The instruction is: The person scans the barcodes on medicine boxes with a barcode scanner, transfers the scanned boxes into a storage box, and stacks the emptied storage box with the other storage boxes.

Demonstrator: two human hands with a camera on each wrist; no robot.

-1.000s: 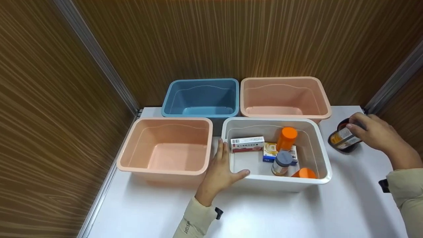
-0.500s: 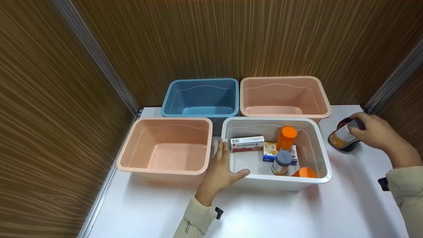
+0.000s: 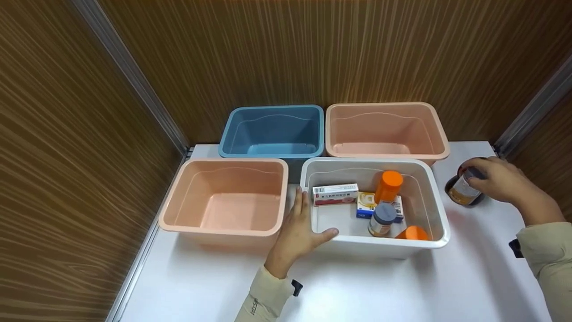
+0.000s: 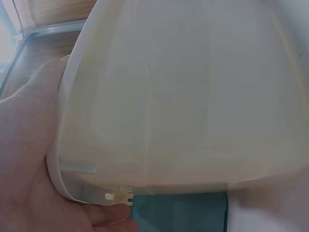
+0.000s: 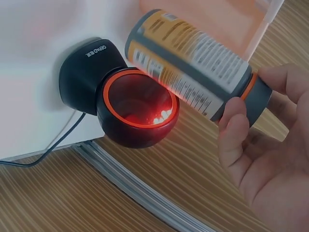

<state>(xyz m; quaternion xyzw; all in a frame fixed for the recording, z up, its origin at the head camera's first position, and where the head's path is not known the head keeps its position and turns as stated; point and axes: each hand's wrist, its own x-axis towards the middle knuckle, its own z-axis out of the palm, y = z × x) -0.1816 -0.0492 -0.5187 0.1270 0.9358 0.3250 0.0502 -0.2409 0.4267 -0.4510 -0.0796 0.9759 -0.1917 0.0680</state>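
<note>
My right hand (image 3: 500,179) grips a pill bottle (image 5: 188,67) by its dark grey cap. In the right wrist view the bottle lies tilted, its orange, grey and white label and barcode facing a black barcode scanner (image 5: 137,108) whose round window glows red. My left hand (image 3: 295,237) rests at the front left corner of a white bin (image 3: 440,214), fingers straight along its side and thumb spread at the front rim. Inside stand an orange-capped bottle (image 3: 389,185) and a grey-capped bottle (image 3: 382,219), beside a red-and-white medicine box (image 3: 335,195) and a blue-and-yellow box (image 3: 365,205).
Another orange cap (image 3: 413,233) shows at the white bin's front right. A peach bin (image 3: 223,228) stands left of it; a blue bin (image 3: 272,114) and a second peach bin (image 3: 384,112) stand behind. Wood-patterned walls (image 3: 268,53) enclose the white table (image 3: 357,290).
My right hand has turned the bottle over the scanner, from a strongly slanted pose to a more upright one in the head view. My left hand stays at the white bin.
</note>
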